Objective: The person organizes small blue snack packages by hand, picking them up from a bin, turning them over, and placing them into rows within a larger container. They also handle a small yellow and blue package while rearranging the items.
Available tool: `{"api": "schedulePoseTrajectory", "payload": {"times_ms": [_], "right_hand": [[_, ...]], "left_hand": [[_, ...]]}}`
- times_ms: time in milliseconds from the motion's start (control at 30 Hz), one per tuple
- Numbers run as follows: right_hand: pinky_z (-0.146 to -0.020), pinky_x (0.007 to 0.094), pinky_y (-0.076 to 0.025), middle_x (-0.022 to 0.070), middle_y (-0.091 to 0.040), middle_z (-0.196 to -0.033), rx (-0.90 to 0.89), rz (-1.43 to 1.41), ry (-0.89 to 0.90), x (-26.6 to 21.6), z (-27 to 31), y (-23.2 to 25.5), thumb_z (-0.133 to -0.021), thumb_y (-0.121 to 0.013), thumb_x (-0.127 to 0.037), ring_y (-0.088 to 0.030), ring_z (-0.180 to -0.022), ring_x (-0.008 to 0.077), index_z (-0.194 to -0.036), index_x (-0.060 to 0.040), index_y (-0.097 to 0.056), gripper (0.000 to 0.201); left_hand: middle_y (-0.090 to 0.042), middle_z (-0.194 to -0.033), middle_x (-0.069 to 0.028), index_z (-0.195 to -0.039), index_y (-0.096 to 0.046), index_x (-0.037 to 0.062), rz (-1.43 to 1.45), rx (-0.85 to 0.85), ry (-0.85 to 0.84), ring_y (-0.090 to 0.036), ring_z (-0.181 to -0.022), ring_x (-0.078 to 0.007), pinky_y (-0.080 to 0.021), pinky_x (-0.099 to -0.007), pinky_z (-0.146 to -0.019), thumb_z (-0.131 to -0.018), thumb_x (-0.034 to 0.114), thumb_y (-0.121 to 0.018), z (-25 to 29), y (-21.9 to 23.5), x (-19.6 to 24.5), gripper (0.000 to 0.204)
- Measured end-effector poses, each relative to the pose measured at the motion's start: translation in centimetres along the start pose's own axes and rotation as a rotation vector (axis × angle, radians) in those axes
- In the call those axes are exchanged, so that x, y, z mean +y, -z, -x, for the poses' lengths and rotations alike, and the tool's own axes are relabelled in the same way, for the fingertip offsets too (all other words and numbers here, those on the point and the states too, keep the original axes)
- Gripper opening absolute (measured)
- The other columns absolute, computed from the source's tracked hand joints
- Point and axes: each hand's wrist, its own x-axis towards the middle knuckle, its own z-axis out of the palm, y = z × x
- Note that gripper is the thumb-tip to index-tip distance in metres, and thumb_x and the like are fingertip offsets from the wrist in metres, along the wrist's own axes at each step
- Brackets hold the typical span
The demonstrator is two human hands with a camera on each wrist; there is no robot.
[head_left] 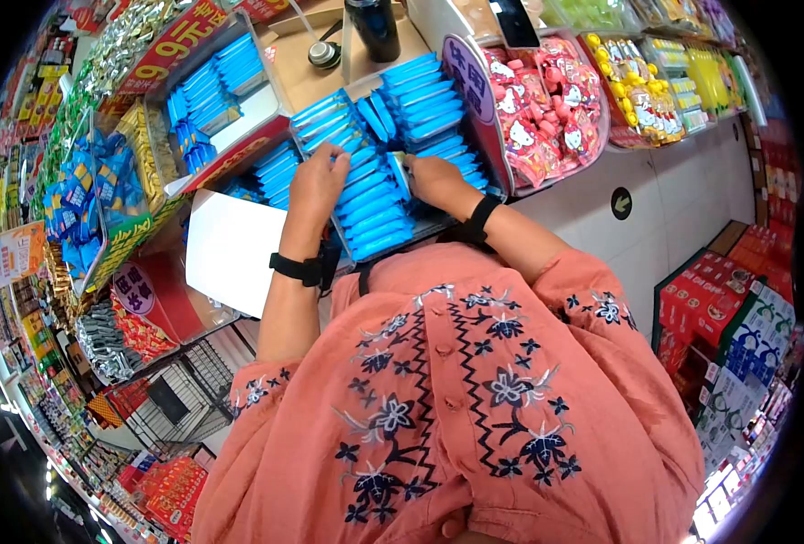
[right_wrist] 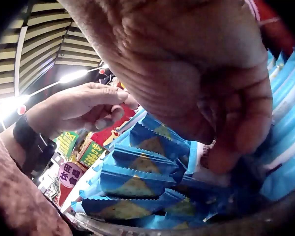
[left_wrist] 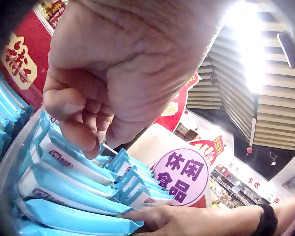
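Left hand: our left hand (head_left: 316, 186) rests curled fingertips on glossy blue packets (head_left: 370, 195) filling the bin (head_left: 497, 177).
Right hand: our right hand (head_left: 434, 177) pinches one packet there.
Wrist views: crimped packet edges show.

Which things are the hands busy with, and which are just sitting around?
Busy with:
- left hand touching the blue packets
- right hand on the same packets
- their clear bin

Just sitting around:
- pink cartoon-cat packets
- yellow snacks
- black bottle
- red boxes
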Motion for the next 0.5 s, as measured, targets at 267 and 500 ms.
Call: {"api": "schedulePoseTrajectory", "payload": {"times_ms": [267, 500], "right_hand": [[-0.074, 0.0528, -0.052, 0.0256, -0.068, -0.092, -0.055, -0.073, 0.006, -1.5, 0.4, 2.4, -0.088, -0.054, -0.019, -0.067, -0.084, 0.0425, -0.112, -0.0019, -0.061, 0.03], [-0.047, 0.027, -0.046, 0.0079, -0.067, -0.081, -0.139, -0.707, -0.045, -5.6, 0.3, 8.3, -0.095, -0.056, -0.02, -0.063, -0.057, 0.0124, -0.111, -0.0002, -0.059, 0.025]], "left_hand": [[-0.07, -0.08, -0.0144, -0.101, -0.066, 0.0022, 0.156, 0.12, -0.024, -0.068, -0.073, -0.0231, -0.052, -0.0333, -0.068, -0.093, 0.027, -0.061, -3.5, 8.2, -1.5, 0.026], [-0.069, -0.082, -0.0099, -0.1, -0.066, 0.0021, 0.056, 0.177, 0.016, -0.065, -0.072, -0.0195, -0.051, -0.0331, -0.067, -0.092, 0.028, -0.063, -12.4, 18.9, -4.7, 0.027]]}}
